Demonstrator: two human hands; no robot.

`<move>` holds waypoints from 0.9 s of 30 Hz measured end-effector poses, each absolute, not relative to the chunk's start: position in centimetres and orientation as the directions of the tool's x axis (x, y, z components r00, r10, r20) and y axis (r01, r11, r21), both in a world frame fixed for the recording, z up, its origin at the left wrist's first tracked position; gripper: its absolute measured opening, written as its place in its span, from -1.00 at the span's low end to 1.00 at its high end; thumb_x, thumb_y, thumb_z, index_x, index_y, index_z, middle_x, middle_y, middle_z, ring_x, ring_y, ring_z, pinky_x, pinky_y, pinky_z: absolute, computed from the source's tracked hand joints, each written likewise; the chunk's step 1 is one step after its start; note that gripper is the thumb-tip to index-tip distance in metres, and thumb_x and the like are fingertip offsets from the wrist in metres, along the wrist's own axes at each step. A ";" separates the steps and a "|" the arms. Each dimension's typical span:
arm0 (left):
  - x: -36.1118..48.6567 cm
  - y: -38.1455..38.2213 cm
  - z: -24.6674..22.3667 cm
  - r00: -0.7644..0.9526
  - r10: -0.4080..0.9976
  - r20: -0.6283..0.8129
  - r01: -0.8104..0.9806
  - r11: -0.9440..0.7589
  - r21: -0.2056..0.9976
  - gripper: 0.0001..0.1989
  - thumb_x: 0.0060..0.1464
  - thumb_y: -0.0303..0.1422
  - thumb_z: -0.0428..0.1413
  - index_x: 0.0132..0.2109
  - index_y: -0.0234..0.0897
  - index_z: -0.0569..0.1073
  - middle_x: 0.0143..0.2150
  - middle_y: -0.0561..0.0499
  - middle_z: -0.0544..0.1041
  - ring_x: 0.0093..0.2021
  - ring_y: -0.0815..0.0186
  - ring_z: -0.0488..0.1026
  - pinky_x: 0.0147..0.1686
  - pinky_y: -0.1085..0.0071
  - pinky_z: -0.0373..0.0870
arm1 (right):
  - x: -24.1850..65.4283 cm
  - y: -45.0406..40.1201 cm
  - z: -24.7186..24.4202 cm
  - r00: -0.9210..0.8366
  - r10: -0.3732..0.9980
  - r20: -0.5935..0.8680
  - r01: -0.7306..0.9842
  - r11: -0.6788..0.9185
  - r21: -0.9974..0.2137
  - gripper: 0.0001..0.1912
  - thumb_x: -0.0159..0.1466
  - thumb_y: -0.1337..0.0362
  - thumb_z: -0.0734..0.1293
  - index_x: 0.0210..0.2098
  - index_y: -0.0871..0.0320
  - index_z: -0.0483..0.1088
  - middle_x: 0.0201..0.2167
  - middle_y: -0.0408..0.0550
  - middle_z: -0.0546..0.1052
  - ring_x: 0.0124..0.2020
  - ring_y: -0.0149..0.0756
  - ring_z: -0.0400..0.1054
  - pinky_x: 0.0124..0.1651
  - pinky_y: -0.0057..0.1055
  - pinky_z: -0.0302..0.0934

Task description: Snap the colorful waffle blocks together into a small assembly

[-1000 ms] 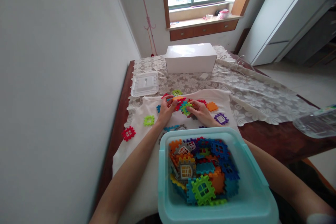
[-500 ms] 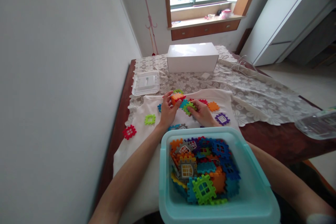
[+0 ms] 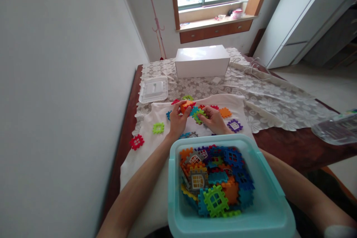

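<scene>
Joined tiles: a small cluster of orange, blue and green interlocking tiles (image 3: pixel 193 110) is held up between both hands, over the white cloth (image 3: pixel 145 156).
Left hand: the left hand (image 3: pixel 177 119) is closed on the orange end of the cluster, with the thumb on its top.
Right hand: the right hand (image 3: pixel 214 119) is closed on the green end, with the fingertips pinched on it.
Near the grip: a green tile (image 3: pixel 158 128) and a red tile (image 3: pixel 136 142) are laid to the left of it; an orange tile (image 3: pixel 225 112) and a purple tile (image 3: pixel 234 125) are laid to the right.
Toward the person: a turquoise bin (image 3: pixel 267 208), filled with mixed tiles, is placed just below the wrists.
Beyond the grip: a clear lid (image 3: pixel 154 89) and a white box (image 3: pixel 202 61) are seen.
</scene>
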State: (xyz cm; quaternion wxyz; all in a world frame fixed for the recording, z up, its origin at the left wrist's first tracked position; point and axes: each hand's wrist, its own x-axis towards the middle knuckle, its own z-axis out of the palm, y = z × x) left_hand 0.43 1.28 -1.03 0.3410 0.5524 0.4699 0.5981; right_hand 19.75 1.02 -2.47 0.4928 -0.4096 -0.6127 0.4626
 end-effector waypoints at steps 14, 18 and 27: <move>-1.3 2.0 0.2 -0.279 0.951 0.130 -0.216 -0.194 0.957 -0.45 0.21 0.11 0.37 0.16 -0.12 0.57 0.20 -0.11 0.68 -0.09 0.17 0.72 -0.30 0.35 0.69 | 20.9 1.4 -2.6 -0.262 0.936 0.234 0.135 0.276 -0.952 -0.53 0.38 -0.20 0.47 -0.36 0.05 0.43 -0.46 -0.12 0.57 -0.48 -0.23 0.46 -0.47 -0.36 0.32; -1.4 2.2 0.5 -0.133 0.991 0.023 -0.424 -0.078 0.903 -0.44 0.24 0.13 0.33 0.14 -0.17 0.58 0.21 -0.13 0.69 -0.12 0.18 0.73 -0.29 0.36 0.68 | 21.1 1.4 -2.4 -0.399 0.869 0.293 0.437 0.461 -0.772 -0.54 0.48 -0.10 0.42 -0.40 0.09 0.56 -0.48 -0.06 0.60 -0.44 -0.19 0.47 -0.32 -0.30 0.36; -1.3 1.9 1.5 0.117 0.983 -0.139 -0.574 0.181 0.799 -0.45 0.44 0.09 0.12 0.16 -0.31 0.65 0.02 -0.20 0.75 -0.25 0.30 0.63 -0.34 0.46 0.53 | 21.1 2.1 -2.3 -0.378 0.804 0.459 0.440 0.593 -0.675 -0.65 0.57 0.03 0.31 -0.03 0.07 0.67 -0.05 0.11 0.70 -0.05 -0.04 0.58 0.10 -0.12 0.48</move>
